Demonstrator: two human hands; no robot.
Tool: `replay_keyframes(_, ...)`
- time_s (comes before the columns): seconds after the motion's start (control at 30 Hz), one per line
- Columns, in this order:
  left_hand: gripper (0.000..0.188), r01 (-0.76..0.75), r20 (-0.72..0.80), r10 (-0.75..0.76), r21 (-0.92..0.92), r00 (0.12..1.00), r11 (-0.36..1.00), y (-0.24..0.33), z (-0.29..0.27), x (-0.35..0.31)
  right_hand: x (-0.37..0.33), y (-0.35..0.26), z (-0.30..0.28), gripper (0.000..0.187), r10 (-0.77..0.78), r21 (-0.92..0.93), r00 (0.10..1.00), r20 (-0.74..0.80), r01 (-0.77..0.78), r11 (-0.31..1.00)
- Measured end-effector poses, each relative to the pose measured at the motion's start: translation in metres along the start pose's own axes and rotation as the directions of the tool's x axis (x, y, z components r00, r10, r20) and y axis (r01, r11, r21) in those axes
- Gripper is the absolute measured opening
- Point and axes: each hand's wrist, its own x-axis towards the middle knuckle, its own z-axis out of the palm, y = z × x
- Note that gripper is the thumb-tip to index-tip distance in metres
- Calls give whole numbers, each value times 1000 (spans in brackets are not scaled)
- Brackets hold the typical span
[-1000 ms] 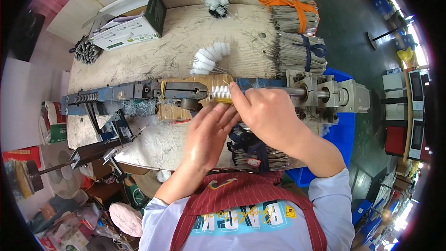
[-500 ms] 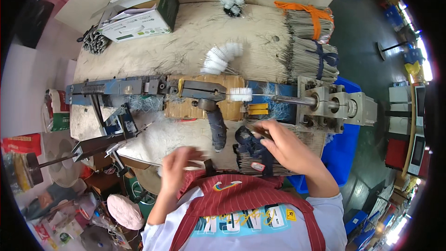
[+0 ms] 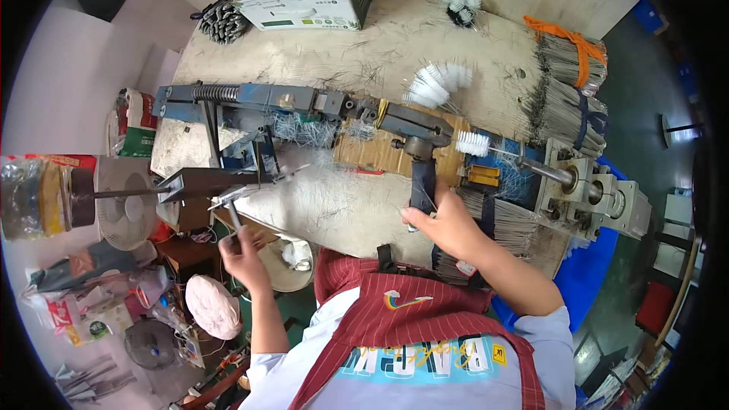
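My right hand [image 3: 449, 222] is wrapped round the black taped handle [image 3: 423, 182] of the clamp. Just above it, the clamp's dark metal jaws [image 3: 421, 123] point at a white bristle brush [image 3: 472, 143]. The brush's wire stem runs right to a steel spindle [image 3: 548, 171]. Lower left, my left hand [image 3: 244, 256] is closed round a short metal lever [image 3: 234, 215] beside the dark bar [image 3: 199, 182] at the bench's left edge. Its fingers are partly blurred.
White brushes [image 3: 437, 85] lie behind the clamp. Wire bundles [image 3: 573, 57] are stacked at the back right, and more wires [image 3: 510, 224] lie near my right forearm. A carton [image 3: 311, 9] stands at the back. A fan [image 3: 125, 209] is at left, a blue bin [image 3: 592, 273] at right.
The view has shifted, so the bench sits further right and higher. My right hand has left the wire bundle and taken the clamp handle. My left hand has moved left onto the lever.
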Motion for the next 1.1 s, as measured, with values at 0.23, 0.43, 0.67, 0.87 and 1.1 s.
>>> replay_keyframes(0.23,23,-217,-18,229,258,973,942,53,19,-35,-63,-59,-31,37,-231,-12,953,-195,234,972)
replay_keyframes(0.43,37,-916,638,768,-280,47,288,178,142,-70,-41,-75,-76,34,-475,-506,878,-49,389,770)
replay_keyframes(0.67,12,-502,328,511,-118,795,857,134,140,-37,-8,-45,-114,6,-599,-941,801,7,208,266)
replay_keyframes(0.87,25,300,624,-69,-274,778,914,85,138,-39,63,-52,-133,11,-325,-894,932,-161,2,448)
replay_keyframes(1.1,26,296,720,-88,-168,688,940,75,146,-31,69,-50,-142,14,-375,-762,889,-264,46,646)
